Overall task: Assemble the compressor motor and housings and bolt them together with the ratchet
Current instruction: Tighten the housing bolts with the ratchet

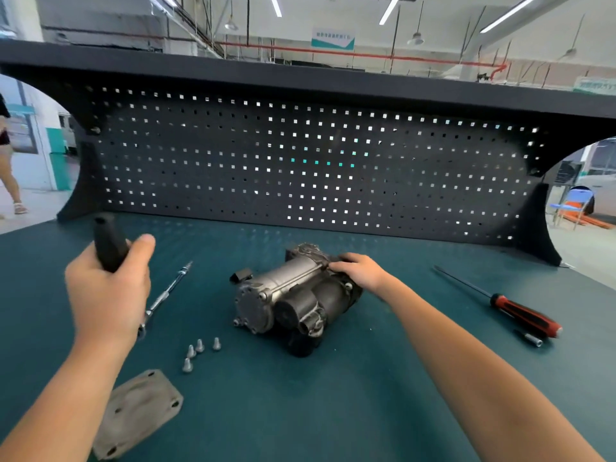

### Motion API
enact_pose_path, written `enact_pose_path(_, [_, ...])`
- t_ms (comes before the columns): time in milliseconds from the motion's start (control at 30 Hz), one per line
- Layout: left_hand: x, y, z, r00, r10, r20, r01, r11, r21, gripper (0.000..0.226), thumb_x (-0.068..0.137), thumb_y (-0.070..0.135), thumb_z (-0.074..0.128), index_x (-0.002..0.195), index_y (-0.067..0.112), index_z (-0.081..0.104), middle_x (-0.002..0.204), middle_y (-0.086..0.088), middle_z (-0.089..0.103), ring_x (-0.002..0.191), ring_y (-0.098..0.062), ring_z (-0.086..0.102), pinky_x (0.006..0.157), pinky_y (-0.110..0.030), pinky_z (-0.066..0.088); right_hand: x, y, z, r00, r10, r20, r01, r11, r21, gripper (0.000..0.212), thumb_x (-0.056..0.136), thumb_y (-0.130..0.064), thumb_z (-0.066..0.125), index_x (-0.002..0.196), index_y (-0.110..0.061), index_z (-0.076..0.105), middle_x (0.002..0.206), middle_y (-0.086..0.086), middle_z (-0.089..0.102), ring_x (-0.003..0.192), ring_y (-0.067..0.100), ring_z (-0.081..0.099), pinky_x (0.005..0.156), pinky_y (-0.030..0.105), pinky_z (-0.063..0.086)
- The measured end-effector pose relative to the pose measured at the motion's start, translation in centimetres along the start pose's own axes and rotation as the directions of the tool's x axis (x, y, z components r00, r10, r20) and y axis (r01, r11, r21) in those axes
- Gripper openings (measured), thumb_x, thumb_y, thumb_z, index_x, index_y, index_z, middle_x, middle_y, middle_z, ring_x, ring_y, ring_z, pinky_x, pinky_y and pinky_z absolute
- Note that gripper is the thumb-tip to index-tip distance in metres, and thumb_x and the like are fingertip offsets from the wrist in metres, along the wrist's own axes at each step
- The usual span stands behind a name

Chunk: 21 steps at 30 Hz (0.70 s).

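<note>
While L hand (106, 295) grips ratchet handle (108, 243), R hand (360, 271) rests loose-fingered on compressor (293, 295).

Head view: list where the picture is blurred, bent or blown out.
Head view: the left hand and its black handle smear with motion blur; the pegboard and shelf bow from wide-angle distortion; ceiling strip lights blow out white; the compressor at centre is fairly sharp.

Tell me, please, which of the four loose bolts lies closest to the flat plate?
The lowest bolt of the group, nearest the camera: it lies just above the plate, while the other three sit farther up and right.
</note>
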<state>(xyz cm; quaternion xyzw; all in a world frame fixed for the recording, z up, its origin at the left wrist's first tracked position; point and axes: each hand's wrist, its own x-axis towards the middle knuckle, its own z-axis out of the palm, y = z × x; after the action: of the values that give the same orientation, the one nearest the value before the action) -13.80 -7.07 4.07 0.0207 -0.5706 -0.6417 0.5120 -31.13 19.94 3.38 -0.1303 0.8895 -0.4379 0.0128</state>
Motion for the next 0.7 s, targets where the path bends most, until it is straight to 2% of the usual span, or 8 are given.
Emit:
enact_pose_path(133, [0.2,-0.5,0.0,0.999,-0.045,-0.015,0.044,0.994,-0.097,0.03,0.079,0.022,0.059,0.06,0.023,0.036,0.033,0.016,0.029,0.028,-0.001,0.023,0.035,-0.007,0.02,-1.5,0.2,0.3,0.997,0.03,-0.064,-0.02,0.988,0.152,0.035,0.089,-0.019,0.06,0.121,-0.005,0.06,0.124,0.01,0.06,0.11,0.022,0.055,0.096,0.028,0.041])
enact_pose_path(200, [0.0,-0.7,0.2,0.999,-0.052,-0.008,0.051,0.994,-0.099,0.029,0.077,0.023,0.059,0.06,0.021,0.036,0.033,0.016,0.03,0.028,-0.001,0.024,0.036,-0.008,0.02,-2.8,0.5,0.5,0.988,0.08,-0.133,-0.052,0.979,0.198,0.038,0.089,-0.022,0.06,0.122,-0.005,0.059,0.124,0.009,0.06,0.111,0.023,0.054,0.103,0.033,0.037])
enact_pose_path(267, [-0.4,-0.7,0.3,1.0,-0.026,0.016,0.026,0.999,-0.039,0.029,0.073,0.03,0.061,0.057,0.025,0.037,0.033,0.015,0.032,0.029,-0.002,0.025,0.036,-0.008,0.021,-4.3,1.1,0.7,0.967,0.135,-0.217,-0.1,0.981,0.168,0.035,0.089,-0.028,0.058,0.119,-0.011,0.06,0.12,0.006,0.061,0.114,0.026,0.052,0.109,0.042,0.029])
enact_pose_path(400, [-0.9,-0.5,0.5,0.998,0.005,0.055,-0.007,0.999,0.036,0.03,0.069,0.04,0.06,0.047,0.029,0.042,0.034,0.014,0.034,0.03,-0.003,0.027,0.036,-0.009,0.021,-8.6,1.6,0.0,0.904,0.218,-0.368,-0.219,0.975,0.041,0.032,0.091,-0.03,0.048,0.12,-0.017,0.056,0.109,0.0,0.053,0.117,0.028,0.046,0.104,0.038,0.024])
enact_pose_path(467, [-1.1,-0.5,0.9,0.998,-0.004,0.063,0.004,1.0,-0.002,0.029,0.07,0.038,0.06,0.048,0.03,0.042,0.034,0.015,0.033,0.029,-0.002,0.027,0.036,-0.008,0.021,-11.8,1.7,-1.1,0.916,0.234,-0.326,-0.199,0.97,0.138,0.035,0.091,-0.029,0.051,0.124,-0.018,0.055,0.118,0.0,0.057,0.114,0.024,0.05,0.104,0.039,0.033])
enact_pose_path(533, [-1.3,-0.4,1.2,0.996,-0.013,0.086,0.015,0.999,-0.032,0.029,0.069,0.038,0.06,0.05,0.029,0.04,0.034,0.015,0.032,0.029,-0.001,0.026,0.036,-0.008,0.021,-16.4,1.8,-2.4,0.952,0.182,-0.245,-0.135,0.971,0.197,0.034,0.091,-0.027,0.056,0.125,-0.02,0.057,0.1,-0.013,0.062,0.094,0.006,0.057,0.085,0.017,0.043])
enact_pose_path(600, [-1.7,-0.2,1.4,0.991,0.001,0.132,-0.001,1.0,-0.002,0.029,0.069,0.042,0.058,0.05,0.028,0.041,0.034,0.013,0.032,0.03,-0.002,0.026,0.036,-0.01,0.021,-21.2,1.9,-4.2,0.981,0.136,-0.14,-0.124,0.988,0.091,0.032,0.087,-0.039,0.059,0.118,-0.031,0.061,0.087,-0.022,0.064,0.076,-0.006,0.058,0.066,0.007,0.04])
enact_pose_path(700, [-3.3,0.3,1.9,0.971,0.116,0.211,-0.152,0.974,0.166,0.043,0.068,0.048,0.056,0.057,0.01,0.04,0.047,-0.003,0.038,0.042,-0.013,0.031,0.041,-0.025,0.025,-24.0,0.6,-7.6,0.991,0.017,-0.132,-0.028,0.996,-0.083,0.04,0.062,-0.068,0.051,0.083,-0.04,0.07,0.082,-0.019,0.069,0.082,-0.003,0.062,0.07,0.01,0.043])
